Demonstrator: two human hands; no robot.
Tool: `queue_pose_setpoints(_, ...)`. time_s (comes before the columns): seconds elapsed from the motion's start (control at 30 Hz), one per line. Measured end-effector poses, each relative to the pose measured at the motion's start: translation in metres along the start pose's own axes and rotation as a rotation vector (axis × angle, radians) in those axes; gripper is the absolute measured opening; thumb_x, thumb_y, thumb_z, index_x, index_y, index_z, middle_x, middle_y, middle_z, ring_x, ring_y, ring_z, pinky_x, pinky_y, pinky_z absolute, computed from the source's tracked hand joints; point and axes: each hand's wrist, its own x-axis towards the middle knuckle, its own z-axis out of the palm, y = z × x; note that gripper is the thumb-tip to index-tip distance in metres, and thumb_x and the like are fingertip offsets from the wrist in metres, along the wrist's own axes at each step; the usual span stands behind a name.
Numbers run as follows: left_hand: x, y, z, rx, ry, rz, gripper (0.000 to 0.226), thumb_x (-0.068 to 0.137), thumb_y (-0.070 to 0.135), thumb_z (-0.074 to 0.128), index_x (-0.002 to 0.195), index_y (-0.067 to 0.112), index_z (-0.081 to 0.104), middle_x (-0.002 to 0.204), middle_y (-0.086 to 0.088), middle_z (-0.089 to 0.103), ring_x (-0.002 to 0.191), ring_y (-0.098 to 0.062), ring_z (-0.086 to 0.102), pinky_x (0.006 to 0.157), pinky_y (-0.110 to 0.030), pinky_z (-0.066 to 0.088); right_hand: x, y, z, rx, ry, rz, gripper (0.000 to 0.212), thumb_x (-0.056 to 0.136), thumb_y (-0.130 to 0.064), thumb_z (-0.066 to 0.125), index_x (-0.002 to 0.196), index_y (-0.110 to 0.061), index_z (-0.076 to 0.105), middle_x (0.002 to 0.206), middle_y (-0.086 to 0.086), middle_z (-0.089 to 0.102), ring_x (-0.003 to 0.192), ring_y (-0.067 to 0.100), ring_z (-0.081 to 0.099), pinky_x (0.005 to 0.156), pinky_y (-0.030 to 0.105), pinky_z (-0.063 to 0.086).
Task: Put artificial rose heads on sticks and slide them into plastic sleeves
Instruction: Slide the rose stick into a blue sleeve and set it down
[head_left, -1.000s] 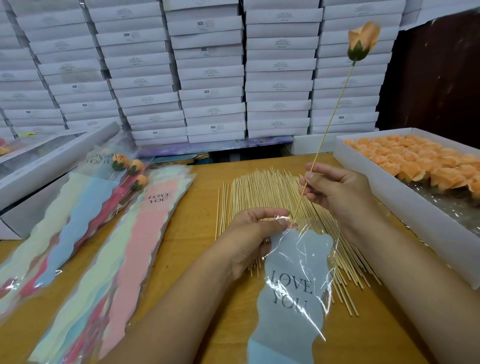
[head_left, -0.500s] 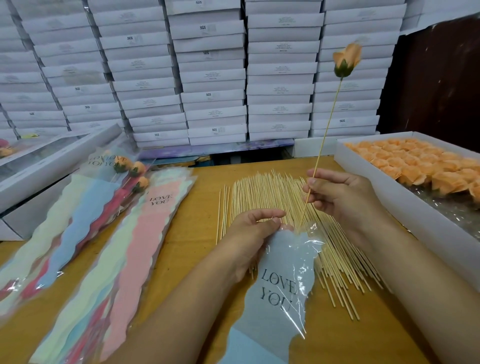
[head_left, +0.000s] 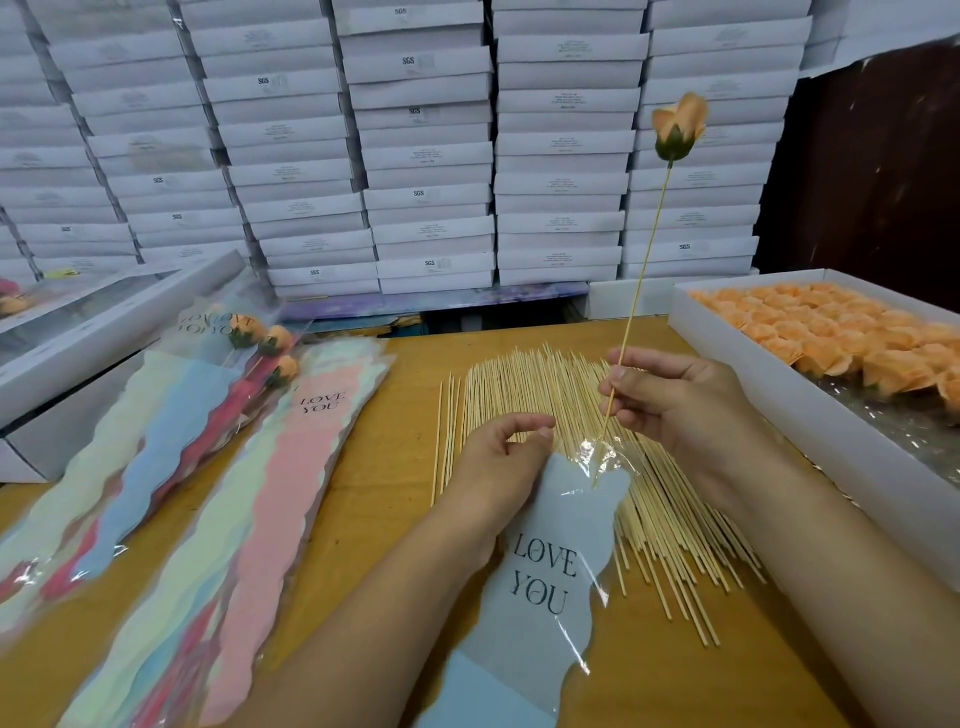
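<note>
Pinching the thin wooden stick (head_left: 640, 283) with your right hand (head_left: 670, 410), orange rose head (head_left: 678, 126) topmost, you had its tip inside the clear blue-backed plastic sleeve (head_left: 540, 566); your left hand (head_left: 498, 462) pinched the sleeve's mouth. Sliding downward likely came next.

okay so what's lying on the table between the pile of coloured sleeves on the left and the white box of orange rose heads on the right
In the head view, the spread of bare wooden sticks lies there, with the blue LOVE YOU sleeve on top of it.
</note>
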Motion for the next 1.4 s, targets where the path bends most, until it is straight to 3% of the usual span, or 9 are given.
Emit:
queue_pose_setpoints(0.2,0.002,-0.001,-0.002,-0.056,0.022,0.003,0.016,0.094,0.027,0.069,0.109,0.028,0.066,0.075,-0.001,0.074,0.066,-0.016,0.070,0.064,-0.031,0.058,-0.004,0.002,0.002,-0.014,-0.047,0.012,0.015,0.089,-0.002,0.068,0.096,-0.014,0.075,0.075,0.006,0.074,0.063,0.013,0.067,0.056,0.017,0.053)
queue_pose_setpoints(0.3,0.005,-0.007,-0.001,0.078,0.122,0.169,0.015,0.093,0.024,0.071,0.106,0.029,0.065,0.070,-0.004,0.065,0.059,-0.019,0.059,0.056,-0.030,0.049,-0.006,0.003,0.004,-0.004,-0.091,0.063,0.013,0.088,-0.002,0.068,0.095,-0.011,0.075,0.076,0.007,0.074,0.065,0.014,0.068,0.056,0.018,0.054)
queue_pose_setpoints(0.43,0.005,-0.010,0.000,0.119,0.208,0.273,0.015,0.090,0.023,0.074,0.102,0.030,0.067,0.073,-0.007,0.071,0.053,-0.008,0.060,0.047,-0.021,0.048,-0.009,0.006,0.007,-0.082,-0.127,0.116,0.011,0.088,-0.007,0.071,0.095,-0.013,0.077,0.085,0.007,0.077,0.084,0.015,0.074,0.072,0.024,0.057)
queue_pose_setpoints(0.53,0.005,-0.007,-0.001,0.035,0.210,0.256,0.015,0.090,0.021,0.074,0.104,0.023,0.068,0.079,-0.012,0.075,0.058,-0.017,0.063,0.054,-0.028,0.051,-0.011,0.009,0.008,-0.151,-0.119,0.124,0.010,0.086,-0.013,0.073,0.093,-0.018,0.078,0.089,0.004,0.078,0.095,0.013,0.073,0.085,0.032,0.053)
queue_pose_setpoints(0.7,0.004,-0.004,-0.001,-0.095,0.207,0.199,0.015,0.090,0.017,0.073,0.104,0.016,0.068,0.078,-0.024,0.070,0.058,-0.020,0.056,0.056,-0.028,0.047,-0.013,0.008,0.009,-0.090,-0.113,0.159,0.009,0.086,-0.007,0.072,0.091,-0.013,0.077,0.086,0.011,0.078,0.080,0.020,0.074,0.074,0.034,0.056)
queue_pose_setpoints(0.83,0.002,-0.001,-0.001,-0.168,0.139,0.057,0.018,0.089,0.022,0.075,0.105,0.018,0.068,0.091,-0.022,0.075,0.073,-0.031,0.067,0.073,-0.045,0.058,-0.013,0.008,0.010,-0.123,-0.081,0.112,0.011,0.087,-0.004,0.071,0.095,-0.010,0.074,0.082,0.012,0.077,0.070,0.015,0.070,0.065,0.026,0.057)
queue_pose_setpoints(1.0,0.002,0.002,-0.005,-0.265,-0.032,-0.099,0.037,0.078,0.022,0.083,0.110,0.013,0.069,0.092,-0.011,0.078,0.078,-0.021,0.075,0.067,-0.033,0.060,-0.012,0.009,0.009,-0.131,-0.035,0.097,0.013,0.086,-0.003,0.072,0.096,-0.011,0.075,0.080,0.010,0.077,0.065,0.011,0.070,0.059,0.018,0.055)
queue_pose_setpoints(1.13,0.000,0.000,-0.007,-0.210,-0.177,-0.163,0.051,0.066,0.017,0.092,0.112,0.012,0.070,0.106,-0.017,0.075,0.098,-0.035,0.073,0.091,-0.051,0.058,-0.011,0.010,0.008,-0.126,-0.004,0.094,0.012,0.085,-0.004,0.074,0.093,-0.012,0.075,0.080,0.011,0.076,0.066,0.015,0.071,0.059,0.021,0.057)
queue_pose_setpoints(1.4,-0.003,-0.002,-0.008,-0.081,-0.284,-0.165,0.036,0.075,0.004,0.085,0.108,0.002,0.071,0.101,-0.015,0.077,0.092,-0.031,0.075,0.076,-0.037,0.061,-0.007,0.010,0.006,-0.092,0.033,0.076,0.012,0.084,-0.001,0.073,0.091,-0.010,0.074,0.077,0.013,0.076,0.069,0.020,0.073,0.063,0.024,0.060)
